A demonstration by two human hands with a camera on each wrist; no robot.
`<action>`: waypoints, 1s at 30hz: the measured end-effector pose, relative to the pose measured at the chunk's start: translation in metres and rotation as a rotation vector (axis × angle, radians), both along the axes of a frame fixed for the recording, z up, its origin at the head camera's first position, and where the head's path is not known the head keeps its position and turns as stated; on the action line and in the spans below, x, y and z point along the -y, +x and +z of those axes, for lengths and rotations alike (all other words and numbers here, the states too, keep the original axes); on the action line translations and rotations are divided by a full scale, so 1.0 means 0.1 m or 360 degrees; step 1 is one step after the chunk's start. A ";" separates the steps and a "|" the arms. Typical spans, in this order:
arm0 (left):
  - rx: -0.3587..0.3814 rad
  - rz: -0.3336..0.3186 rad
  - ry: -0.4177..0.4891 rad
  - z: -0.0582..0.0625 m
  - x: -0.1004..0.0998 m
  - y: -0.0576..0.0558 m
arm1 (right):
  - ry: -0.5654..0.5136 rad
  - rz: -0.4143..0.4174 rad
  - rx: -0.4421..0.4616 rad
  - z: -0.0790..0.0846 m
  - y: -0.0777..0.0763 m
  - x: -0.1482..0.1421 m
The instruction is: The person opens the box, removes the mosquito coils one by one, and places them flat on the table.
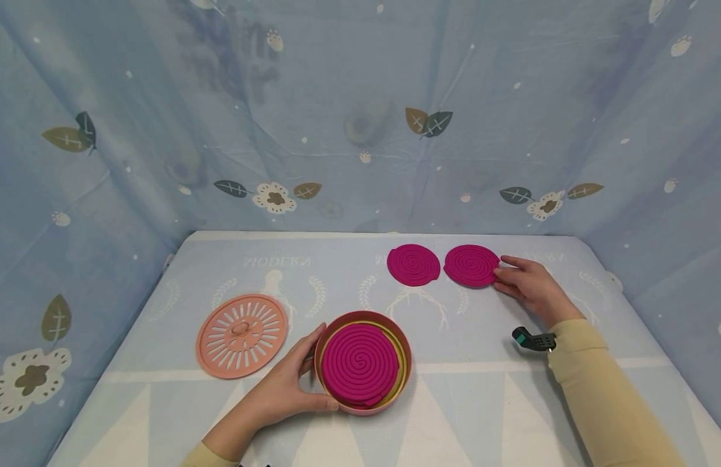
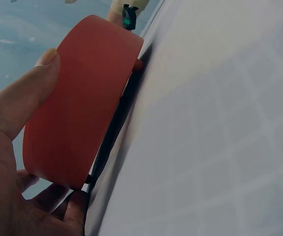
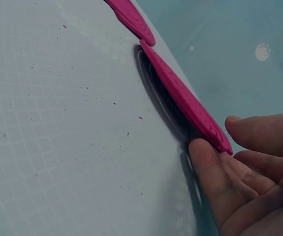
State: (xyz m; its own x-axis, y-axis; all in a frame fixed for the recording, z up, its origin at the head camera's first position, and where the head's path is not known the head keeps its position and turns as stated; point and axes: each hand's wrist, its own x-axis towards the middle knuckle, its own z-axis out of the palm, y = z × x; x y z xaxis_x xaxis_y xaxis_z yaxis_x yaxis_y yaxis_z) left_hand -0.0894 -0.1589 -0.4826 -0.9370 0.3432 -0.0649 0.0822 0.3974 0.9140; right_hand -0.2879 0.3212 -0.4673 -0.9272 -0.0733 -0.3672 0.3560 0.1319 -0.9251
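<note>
In the head view, my left hand grips a round pink tin from its left side, thumb on the near wall, fingers on the far one. Inside the tin's yellowish lining lies a magenta mosquito coil, with another edge showing beneath it. My right hand pinches the right edge of a second mosquito coil at the back; in the right wrist view the thumb is at that edge and a dark shadow shows under the coil. A third mosquito coil lies just left of it.
A pink slotted lid with a small ring lies flat left of the tin. The table has a pale patterned cloth. A blue printed curtain hangs behind and at both sides. A black device is strapped at the right wrist.
</note>
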 end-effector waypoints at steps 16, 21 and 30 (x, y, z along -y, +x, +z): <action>0.0011 -0.0003 0.0003 -0.01 0.01 0.00 | 0.0074 0.0087 -0.0114 0.05 0.14 -0.08; 0.0020 -0.0004 0.0018 0.00 0.00 0.00 | 0.0029 0.0077 -0.0118 0.04 0.16 -0.08; 0.0030 -0.0001 0.0020 0.02 0.00 0.00 | -0.0022 0.0041 -0.0096 0.03 0.15 -0.09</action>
